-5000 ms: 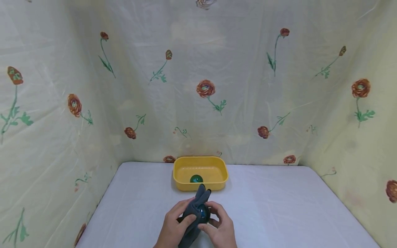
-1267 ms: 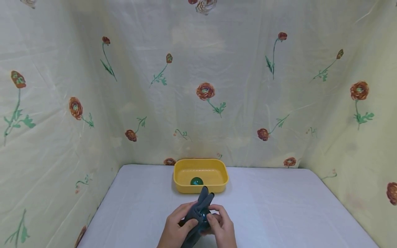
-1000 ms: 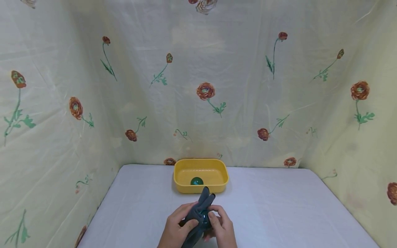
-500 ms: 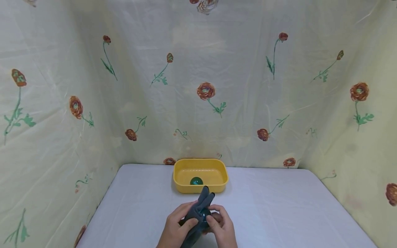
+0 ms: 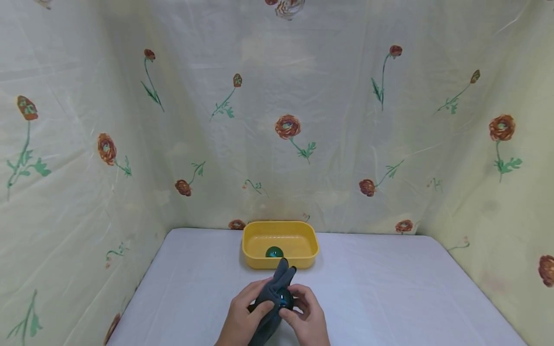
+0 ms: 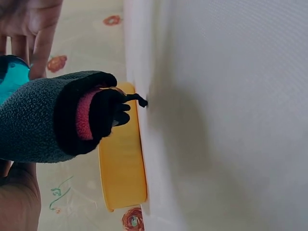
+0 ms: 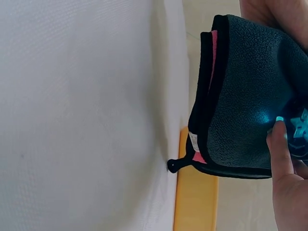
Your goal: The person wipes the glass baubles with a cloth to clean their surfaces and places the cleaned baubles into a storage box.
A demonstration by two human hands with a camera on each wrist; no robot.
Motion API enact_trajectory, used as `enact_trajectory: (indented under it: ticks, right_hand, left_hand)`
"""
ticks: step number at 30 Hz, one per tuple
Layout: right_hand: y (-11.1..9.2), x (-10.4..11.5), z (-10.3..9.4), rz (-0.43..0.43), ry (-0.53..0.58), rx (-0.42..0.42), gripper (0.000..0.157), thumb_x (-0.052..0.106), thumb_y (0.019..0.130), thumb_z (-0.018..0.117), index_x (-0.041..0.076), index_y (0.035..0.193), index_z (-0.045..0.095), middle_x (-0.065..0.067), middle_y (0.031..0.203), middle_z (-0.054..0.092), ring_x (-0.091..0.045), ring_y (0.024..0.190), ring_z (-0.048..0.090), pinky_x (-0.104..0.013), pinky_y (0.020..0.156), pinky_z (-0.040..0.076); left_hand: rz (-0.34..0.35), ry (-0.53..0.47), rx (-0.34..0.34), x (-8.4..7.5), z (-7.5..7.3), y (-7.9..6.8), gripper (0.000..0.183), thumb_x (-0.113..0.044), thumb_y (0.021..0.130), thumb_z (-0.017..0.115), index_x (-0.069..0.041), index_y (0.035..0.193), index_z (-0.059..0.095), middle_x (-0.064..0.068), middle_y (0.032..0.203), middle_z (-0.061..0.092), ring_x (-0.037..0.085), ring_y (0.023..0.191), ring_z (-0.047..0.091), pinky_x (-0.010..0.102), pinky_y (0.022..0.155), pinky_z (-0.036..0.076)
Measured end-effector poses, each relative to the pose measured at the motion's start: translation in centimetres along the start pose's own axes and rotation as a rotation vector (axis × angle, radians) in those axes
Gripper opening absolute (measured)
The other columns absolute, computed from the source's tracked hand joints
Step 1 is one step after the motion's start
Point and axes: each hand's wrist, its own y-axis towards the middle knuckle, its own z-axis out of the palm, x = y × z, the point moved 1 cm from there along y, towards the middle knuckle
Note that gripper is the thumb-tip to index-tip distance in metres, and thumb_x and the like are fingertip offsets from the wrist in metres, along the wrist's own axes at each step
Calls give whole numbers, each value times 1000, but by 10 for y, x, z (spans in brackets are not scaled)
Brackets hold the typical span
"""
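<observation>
A dark grey cloth [image 5: 269, 321] with black edging and a hanging loop is bunched around a shiny dark teal ball [image 5: 286, 299]. My left hand [image 5: 242, 310] grips the cloth from the left, its thumb lying over the folds beside the ball. From the right, my right hand [image 5: 309, 315] holds the ball's exposed side between thumb and fingers. A pale star-like mark shows on the ball [image 7: 301, 129] in the right wrist view, close to a fingertip. Pink strips line the edge of the cloth [image 6: 33, 122] in the left wrist view. Cloth folds hide the ball's left side.
Beyond the hands, a yellow tub [image 5: 279, 263] stands near the back of the white-covered table [image 5: 389, 288]. One green ball [image 5: 274, 252] lies in it. Flower-printed sheets [image 5: 329, 144] hang behind and on both sides.
Cloth, ball and hands have shifted slightly left over the last half second. My right thumb has slid from the ball's face to its lower edge, and more of the ball shows.
</observation>
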Motion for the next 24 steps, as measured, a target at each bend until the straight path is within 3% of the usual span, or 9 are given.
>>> enact_trajectory:
  ticks: [8, 15, 24]
  right_hand:
    - [-1, 1, 1, -38, -4, 6, 64, 28, 84, 79, 3, 134, 47, -15, 140, 50, -28, 119, 57, -31, 97, 58]
    - [-2, 2, 2, -59, 0, -4, 62, 5, 75, 83, 7, 129, 53, -12, 139, 53, -31, 123, 53, -34, 98, 58]
    - [-3, -1, 1, -46, -22, -7, 62, 22, 81, 81, 6, 133, 51, -13, 139, 52, -29, 118, 57, -30, 94, 59]
  left_hand:
    - [13, 5, 0, 1, -1, 0, 51, -52, 90, 64, -32, 136, 59, -3, 135, 61, 23, 127, 58, 39, 101, 57]
    - [20, -8, -8, -1, 0, 0, 49, -47, 91, 65, -29, 136, 59, 1, 135, 61, 26, 127, 58, 38, 99, 58]
    - [8, 4, -8, 1, 1, -1, 49, -51, 91, 64, -33, 136, 59, -4, 133, 62, 22, 126, 59, 38, 100, 57]
